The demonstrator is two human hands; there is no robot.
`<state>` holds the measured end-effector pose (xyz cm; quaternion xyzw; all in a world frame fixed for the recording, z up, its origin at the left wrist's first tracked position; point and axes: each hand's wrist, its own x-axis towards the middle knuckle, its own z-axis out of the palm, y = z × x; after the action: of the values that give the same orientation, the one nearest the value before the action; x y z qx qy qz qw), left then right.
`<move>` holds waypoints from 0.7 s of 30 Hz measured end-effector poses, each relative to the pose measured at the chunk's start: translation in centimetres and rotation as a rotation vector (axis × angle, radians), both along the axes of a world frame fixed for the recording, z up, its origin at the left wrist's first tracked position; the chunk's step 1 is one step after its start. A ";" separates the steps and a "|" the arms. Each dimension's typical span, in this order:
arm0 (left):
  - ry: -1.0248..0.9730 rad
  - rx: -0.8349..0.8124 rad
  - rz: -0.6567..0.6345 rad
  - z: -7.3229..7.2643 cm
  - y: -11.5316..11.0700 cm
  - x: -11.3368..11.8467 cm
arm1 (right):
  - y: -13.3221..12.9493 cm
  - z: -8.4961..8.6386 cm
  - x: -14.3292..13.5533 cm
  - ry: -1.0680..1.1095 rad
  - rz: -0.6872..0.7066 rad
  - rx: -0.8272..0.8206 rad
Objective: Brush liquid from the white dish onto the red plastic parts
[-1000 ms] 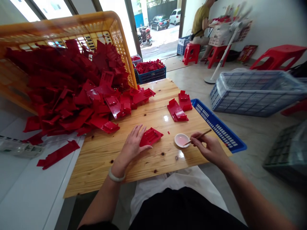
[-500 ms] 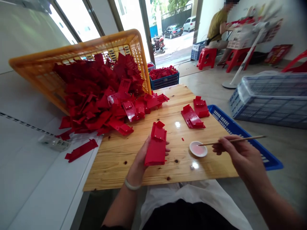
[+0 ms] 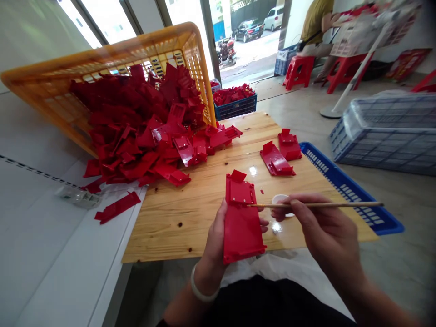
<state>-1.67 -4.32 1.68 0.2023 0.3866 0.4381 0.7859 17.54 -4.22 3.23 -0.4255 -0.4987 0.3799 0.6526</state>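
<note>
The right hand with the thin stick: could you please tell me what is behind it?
Behind the right hand, part of a white dish shows on the wooden table. The hand hides much of it; any contents cannot be made out.

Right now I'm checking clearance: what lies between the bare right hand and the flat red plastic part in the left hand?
In the head view, a thin wooden brush spans it; left fingertips and part of a round white dish show there.

Black top, pale bangle
</note>
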 end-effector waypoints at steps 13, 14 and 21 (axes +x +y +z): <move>-0.069 0.013 0.068 0.7 0.0 1.1 | 0.5 -0.3 -1.2 0.055 0.026 -0.064; -0.051 0.014 0.073 0.8 0.0 1.2 | 0.6 -0.2 -1.3 0.063 0.025 -0.062; -0.001 -0.002 0.150 0.7 -0.2 1.4 | 0.5 -0.3 -1.4 0.073 0.041 -0.062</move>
<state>-0.23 -4.56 2.35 0.1716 0.4007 0.4955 0.7513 16.14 -3.68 2.91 -0.4210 -0.4710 0.4237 0.6492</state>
